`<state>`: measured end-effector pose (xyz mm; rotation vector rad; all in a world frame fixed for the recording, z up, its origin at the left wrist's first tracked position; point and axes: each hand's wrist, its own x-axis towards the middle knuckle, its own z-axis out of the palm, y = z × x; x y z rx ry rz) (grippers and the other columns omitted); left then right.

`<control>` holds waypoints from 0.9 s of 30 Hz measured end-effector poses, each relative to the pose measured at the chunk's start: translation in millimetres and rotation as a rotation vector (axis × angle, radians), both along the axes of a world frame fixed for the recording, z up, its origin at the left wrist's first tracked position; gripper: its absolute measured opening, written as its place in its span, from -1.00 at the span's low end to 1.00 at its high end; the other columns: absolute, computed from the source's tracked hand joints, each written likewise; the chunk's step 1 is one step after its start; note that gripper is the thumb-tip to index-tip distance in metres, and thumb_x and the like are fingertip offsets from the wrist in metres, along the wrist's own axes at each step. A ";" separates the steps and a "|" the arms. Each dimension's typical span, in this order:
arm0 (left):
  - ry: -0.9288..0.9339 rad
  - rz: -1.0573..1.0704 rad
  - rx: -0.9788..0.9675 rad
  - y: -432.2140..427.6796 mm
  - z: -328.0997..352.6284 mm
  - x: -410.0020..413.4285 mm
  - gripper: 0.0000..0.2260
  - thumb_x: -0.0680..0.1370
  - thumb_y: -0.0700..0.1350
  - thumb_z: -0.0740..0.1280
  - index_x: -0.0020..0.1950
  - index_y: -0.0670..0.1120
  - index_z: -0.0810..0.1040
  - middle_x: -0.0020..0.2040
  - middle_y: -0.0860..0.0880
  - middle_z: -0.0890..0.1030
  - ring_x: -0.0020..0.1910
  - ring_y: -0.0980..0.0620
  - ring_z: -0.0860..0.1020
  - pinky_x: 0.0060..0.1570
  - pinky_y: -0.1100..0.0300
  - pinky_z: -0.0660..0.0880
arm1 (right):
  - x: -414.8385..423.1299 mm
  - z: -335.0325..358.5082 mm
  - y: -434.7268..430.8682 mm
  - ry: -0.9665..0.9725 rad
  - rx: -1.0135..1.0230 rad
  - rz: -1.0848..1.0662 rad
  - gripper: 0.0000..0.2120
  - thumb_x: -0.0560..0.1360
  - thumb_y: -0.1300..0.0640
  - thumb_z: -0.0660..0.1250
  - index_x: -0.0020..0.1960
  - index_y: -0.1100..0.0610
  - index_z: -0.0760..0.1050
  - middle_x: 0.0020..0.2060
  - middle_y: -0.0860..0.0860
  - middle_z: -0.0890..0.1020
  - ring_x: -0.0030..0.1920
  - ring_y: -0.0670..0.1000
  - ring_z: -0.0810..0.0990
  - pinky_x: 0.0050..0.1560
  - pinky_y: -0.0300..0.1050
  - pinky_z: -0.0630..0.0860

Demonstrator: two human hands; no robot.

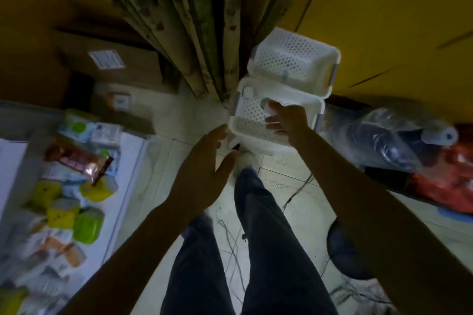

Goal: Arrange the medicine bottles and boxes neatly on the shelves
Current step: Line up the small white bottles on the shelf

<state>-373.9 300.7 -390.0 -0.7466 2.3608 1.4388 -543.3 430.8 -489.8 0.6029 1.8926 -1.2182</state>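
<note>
1. Nearest the cam: person's legs in dark trousers (258, 250), standing on a pale tiled floor (294, 199) w/ thin wires lying across it.
2. Both bare forearms reach fwd & down over the legs.
3. Left hand (204, 174): open, fingers spread, thumb out, holding nothing. Fingertips sit just beside the near-left corner of the lower basket; can't tell if touching.
4. Right hand (288, 120): inside the lower basket (245, 120), fingers loosely curled around smth white & round; blurred, so can't tell if it's actually gripped.
5. Lower basket: white, perforated, on the floor ahead of the feet. A white round bottle cap (248, 91) shows at its far-left corner.
6. Second white basket (294, 59): same type, tilted, resting on the far edge of the lower one.
7. Behind the baskets: a patterned curtain (194, 20) hanging to the floor; yellow wall (396, 20) to the right.
8. Left side: white shelf surface (128, 161) crowded w/ medicine boxes & bottles (69, 207), yellow & green ones mixed w/ white packs, lying in no order. Motion blur here.
9. Far left back: cardboard box (107, 64) w/ a white label.
10. Right: plastic-wrapped bundles (389, 135) & smth red on the floor.
</note>
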 end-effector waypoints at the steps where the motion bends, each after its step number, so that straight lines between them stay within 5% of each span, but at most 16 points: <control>1: -0.012 0.011 -0.009 1.7 -7.3 -5.9 -0.53 0.57 -0.01 0.25 0.46 0.04 0.23 0.36 0.08 0.40 0.26 0.18 0.38 0.26 0.15 0.37 | -12.1 -17.5 -5.8 -0.020 0.012 0.011 -0.65 0.51 -0.06 0.35 0.04 0.24 0.54 -0.12 0.15 0.69 -0.30 0.01 0.65 -0.33 -0.20 0.49; 8: -0.172 -0.003 0.035 10.4 -50.3 -18.6 -0.47 0.51 0.17 0.12 0.47 0.09 0.22 0.42 0.10 0.35 0.35 0.12 0.37 0.31 0.14 0.35 | -54.9 -105.6 -43.5 -0.213 0.063 0.027 -0.68 0.58 -0.01 0.26 0.11 0.25 0.47 -0.15 0.12 0.64 -0.27 0.06 0.64 -0.25 -0.11 0.47; 11: -0.205 0.012 0.040 9.0 -56.0 -14.0 -0.41 0.44 0.21 0.08 0.46 0.10 0.23 0.42 0.09 0.36 0.35 0.11 0.37 0.32 0.12 0.36 | -59.5 -120.8 -52.9 -0.201 0.084 0.006 -0.78 0.58 0.05 0.26 0.04 0.22 0.45 -0.09 0.13 0.64 -0.27 0.07 0.62 -0.15 -0.03 0.49; 14: -0.207 0.034 0.024 3.9 -52.4 -7.8 -0.40 0.44 0.22 0.08 0.46 0.08 0.24 0.41 0.08 0.37 0.35 0.10 0.38 0.32 0.08 0.37 | -54.6 -117.9 -45.6 -0.139 0.138 0.057 -0.70 0.57 0.06 0.26 0.19 0.24 0.45 -0.02 0.12 0.63 -0.26 0.04 0.62 -0.22 -0.07 0.50; 19: -0.120 -0.015 -0.098 -9.3 -21.8 -4.8 -0.46 0.53 0.16 0.12 0.49 0.03 0.20 0.43 0.03 0.35 0.38 0.06 0.34 0.33 0.03 0.36 | -19.9 -57.5 -27.4 0.111 0.239 0.366 -0.56 0.55 0.02 0.28 0.38 0.11 0.31 0.18 0.15 0.58 0.13 0.15 0.58 0.10 0.05 0.51; 27: 0.106 -0.113 -0.560 -30.9 63.0 26.9 -0.45 0.54 0.08 0.13 0.43 -0.23 0.34 0.39 -0.23 0.41 0.32 -0.19 0.45 0.27 -0.09 0.42 | 53.2 131.5 -61.3 0.882 -0.084 1.050 -0.46 0.54 -0.04 0.30 0.44 0.15 0.31 0.26 0.13 0.55 0.23 0.10 0.54 0.20 -0.01 0.48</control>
